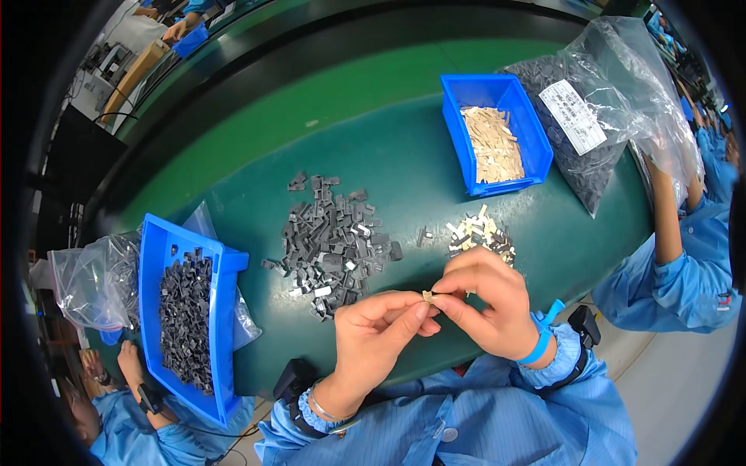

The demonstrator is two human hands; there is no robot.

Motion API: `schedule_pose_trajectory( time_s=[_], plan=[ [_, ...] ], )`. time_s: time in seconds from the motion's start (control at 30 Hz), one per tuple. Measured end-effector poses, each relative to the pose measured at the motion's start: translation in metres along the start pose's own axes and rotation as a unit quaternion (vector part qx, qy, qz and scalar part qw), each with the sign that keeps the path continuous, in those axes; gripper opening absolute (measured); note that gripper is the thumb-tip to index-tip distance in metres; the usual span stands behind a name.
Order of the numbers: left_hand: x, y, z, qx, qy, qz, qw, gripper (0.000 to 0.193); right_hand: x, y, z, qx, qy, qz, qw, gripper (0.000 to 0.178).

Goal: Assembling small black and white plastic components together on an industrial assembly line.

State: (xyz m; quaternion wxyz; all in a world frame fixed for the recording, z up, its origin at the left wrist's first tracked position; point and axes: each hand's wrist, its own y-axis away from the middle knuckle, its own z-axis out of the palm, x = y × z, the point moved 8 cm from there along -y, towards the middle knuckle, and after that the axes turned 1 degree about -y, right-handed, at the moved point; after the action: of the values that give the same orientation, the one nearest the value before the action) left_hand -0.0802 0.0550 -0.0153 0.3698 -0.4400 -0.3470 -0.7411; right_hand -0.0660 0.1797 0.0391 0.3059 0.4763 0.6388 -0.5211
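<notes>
My left hand and my right hand meet fingertip to fingertip over the near edge of the green table. Between them is a small tan piece, pinched by thumb and forefinger on each side. Something thin and dark shows at the right fingertips, too small to name. Just beyond my right hand lies a little pile of cream and black strips. Farther left, a loose heap of small dark grey plastic parts spreads over the table, a few with pale faces up.
A blue bin of tan strips stands at the far right, beside a clear bag of dark parts. Another blue bin, full of black parts, is at the left by a plastic bag. Co-workers in blue sit on both sides.
</notes>
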Motion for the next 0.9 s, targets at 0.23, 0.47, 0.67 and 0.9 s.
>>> schedule_pose_trajectory(
  time_s=[0.23,0.47,0.67,0.9],
  plan=[
    [0.017,0.003,0.002,0.022,-0.122,0.115,0.986,0.011,-0.016,-0.004,0.003,-0.034,0.145,-0.124,0.981,0.017],
    [0.025,0.004,0.002,0.025,-0.200,0.155,0.967,0.009,-0.022,-0.007,0.007,-0.067,0.169,-0.142,0.973,0.017],
    [0.018,0.004,-0.001,0.016,-0.106,0.116,0.988,0.012,-0.011,-0.009,0.004,-0.056,0.133,-0.068,0.987,0.009],
    [0.012,0.006,-0.011,0.060,-0.003,0.075,0.995,0.015,0.032,0.012,0.021,-0.050,-0.321,0.258,0.910,0.012]
  ],
)
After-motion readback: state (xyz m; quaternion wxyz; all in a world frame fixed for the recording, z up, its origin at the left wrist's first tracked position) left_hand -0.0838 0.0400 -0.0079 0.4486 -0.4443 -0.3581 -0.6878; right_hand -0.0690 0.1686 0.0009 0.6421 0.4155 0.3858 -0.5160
